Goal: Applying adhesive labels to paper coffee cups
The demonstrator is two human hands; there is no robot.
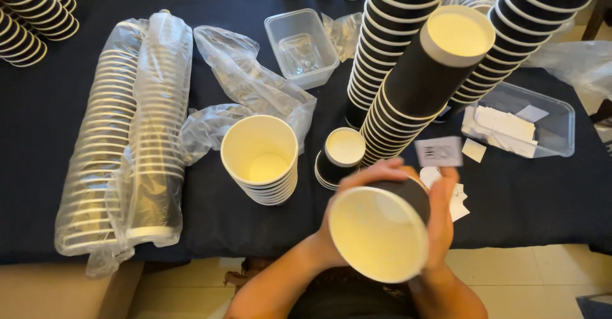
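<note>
Holding a black paper cup [382, 230] on its side at the near edge of the table, the person turns its white open mouth toward the camera, so the dark outer wall faces away toward the right hand. The left hand [347, 198] wraps around the cup's far-left wall, fingers curled over the top, grasping it firmly to keep it from rolling. The right hand [441, 220] lies flat against the cup's right side, and a small grey-white sticker [438, 151] stands up just above its fingertips; it seems pinched there, though the view does not show clearly whether the fingers close on it or only press the cup.

More small paper slips [456, 199] lie on the black tablecloth [542, 198] just behind the right hand, within easy reach. A clear plastic tray [561, 124] to the far right holds further white slips. Just left of the held cup stands a short stack of upturned black cups [341, 156], and beside that a stack of open cups [260, 159] showing white insides. Tall leaning stacks of black cups [408, 83] rise behind. On the left, plastic-wrapped sleeves of cups [127, 134] lie flat, with an empty clear container [301, 46] farther back.
</note>
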